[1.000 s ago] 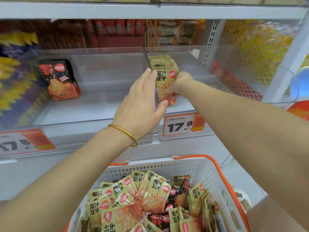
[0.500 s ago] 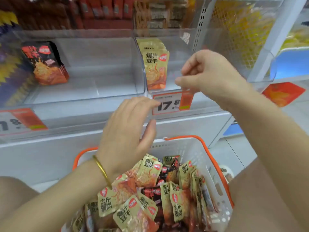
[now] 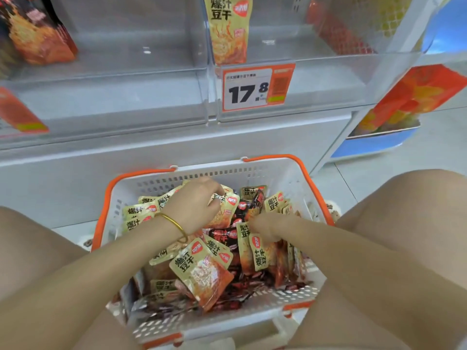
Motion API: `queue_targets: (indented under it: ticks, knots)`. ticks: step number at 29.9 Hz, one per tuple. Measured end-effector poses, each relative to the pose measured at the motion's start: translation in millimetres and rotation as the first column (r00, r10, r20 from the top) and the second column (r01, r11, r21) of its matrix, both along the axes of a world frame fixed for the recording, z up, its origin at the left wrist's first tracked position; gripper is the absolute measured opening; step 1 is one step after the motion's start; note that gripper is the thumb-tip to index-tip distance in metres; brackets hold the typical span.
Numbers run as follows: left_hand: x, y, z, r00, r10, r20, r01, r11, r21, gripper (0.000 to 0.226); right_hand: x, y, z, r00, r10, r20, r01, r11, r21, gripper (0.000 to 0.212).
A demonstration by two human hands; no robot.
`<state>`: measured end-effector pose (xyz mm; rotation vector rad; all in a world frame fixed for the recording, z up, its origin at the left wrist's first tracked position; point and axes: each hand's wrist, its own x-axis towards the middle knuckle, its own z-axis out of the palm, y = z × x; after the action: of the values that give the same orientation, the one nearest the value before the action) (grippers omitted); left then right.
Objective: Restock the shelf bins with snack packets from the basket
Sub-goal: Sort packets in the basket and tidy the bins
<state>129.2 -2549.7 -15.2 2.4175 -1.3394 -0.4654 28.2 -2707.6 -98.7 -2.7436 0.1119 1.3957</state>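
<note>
We look down into a white basket [image 3: 255, 170] with orange handles, which serves as our landmark; it stands on the floor between the person's knees, in front of the shelf. The basket is heaped with snack packets [image 3: 202, 271], most of them beige-topped, with darker black-and-red ones mixed in among them.

The left hand [image 3: 195, 204], with a gold bangle [image 3: 174, 224] on its wrist, is inside the basket toward its far wall. Its fingers are curled and pinch the top edge of a beige packet [image 3: 227, 210] lying on the heap. The right hand [image 3: 262, 227] reaches into the middle of the basket, its fingers bent down among the packets; we cannot tell whether it grips one, since the fingertips are hidden in the pile.

Above and behind the basket we see two clear shelf bins. The right bin [image 3: 316, 79] holds upright beige packets [image 3: 228, 31] against its left wall and carries a price tag [image 3: 256, 87] reading 17.8 on its front. The left bin [image 3: 126, 79] holds a dark packet [image 3: 38, 34] at its left end. To the right of the basket, farther back, stands a blue-based display with orange packaging [image 3: 404, 97].
</note>
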Motion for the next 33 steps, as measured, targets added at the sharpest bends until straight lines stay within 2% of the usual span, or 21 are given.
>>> queue_targets:
  ticks: [2,5,7,9,11,13,16,19,22,25,26,28,30,31,33]
  knots:
    - [0,0,0,1.0,0.007,-0.012,-0.007,1.0,0.011,0.027,0,3,-5,0.999,0.033,0.024,-0.033,0.999,-0.021,0.03]
    - [-1,-1,-2,0.999,-0.003,-0.047,0.005,0.999,0.042,0.028,5,1,2,0.996,0.084,0.039,-0.083,0.996,-0.018,0.025]
    - [0,-1,-3,0.996,-0.006,-0.091,0.011,0.998,0.059,0.028,15,-5,16,0.992,0.072,0.104,-0.076,0.997,0.035,0.009]
    - [1,-2,-4,0.99,0.011,-0.142,0.0,0.997,0.079,0.03,26,-9,39,0.973,-0.008,0.231,-0.02,0.992,0.122,0.02]
    - [4,-2,-4,0.978,0.046,-0.203,-0.028,0.995,0.092,0.037,34,-13,66,0.937,-0.15,0.314,0.063,0.96,0.273,0.015]
    - [6,-3,-2,0.961,0.091,-0.261,-0.075,0.995,0.073,0.041,33,-17,91,0.872,-0.398,0.285,0.217,0.836,0.504,0.014]
    - [9,-3,8,0.954,0.144,-0.263,-0.153,0.988,-0.013,0.025,28,-17,116,0.75,-0.649,0.131,0.352,0.558,0.751,0.022]
    - [9,-3,24,0.921,0.188,-0.342,-0.238,0.965,-0.11,0.017,23,-17,128,0.631,-0.775,0.037,0.408,0.372,0.834,0.005]
    - [8,-4,49,0.873,0.191,-0.45,-0.301,0.935,-0.188,0.017,16,-16,141,0.582,-0.811,-0.061,0.465,0.27,0.843,0.024]
    - [12,-10,86,0.863,0.142,-0.485,-0.332,0.883,-0.331,0.024,11,-11,168,0.596,-0.799,-0.077,0.399,0.212,0.892,0.028]
    - [15,-13,101,0.858,0.111,-0.502,-0.343,0.851,-0.398,0.025,11,-11,182,0.589,-0.804,-0.079,0.351,0.167,0.921,0.031]
    - [22,-19,130,0.866,0.058,-0.497,-0.365,0.754,-0.547,0.022,12,-16,216,0.544,-0.831,-0.12,0.243,0.019,0.97,0.029]
    - [32,-26,154,0.913,0.085,-0.399,-0.36,0.631,-0.687,0.018,20,-27,252,0.423,-0.892,-0.162,0.132,-0.117,0.984,0.027]
    - [39,-29,162,0.939,0.126,-0.319,-0.33,0.585,-0.741,0.016,27,-35,267,0.343,-0.923,-0.174,0.083,-0.155,0.984,0.029]
    - [51,-38,171,0.965,0.227,-0.133,-0.245,0.595,-0.766,0.024,48,-54,289,0.19,-0.971,-0.146,0.028,-0.144,0.989,0.034]
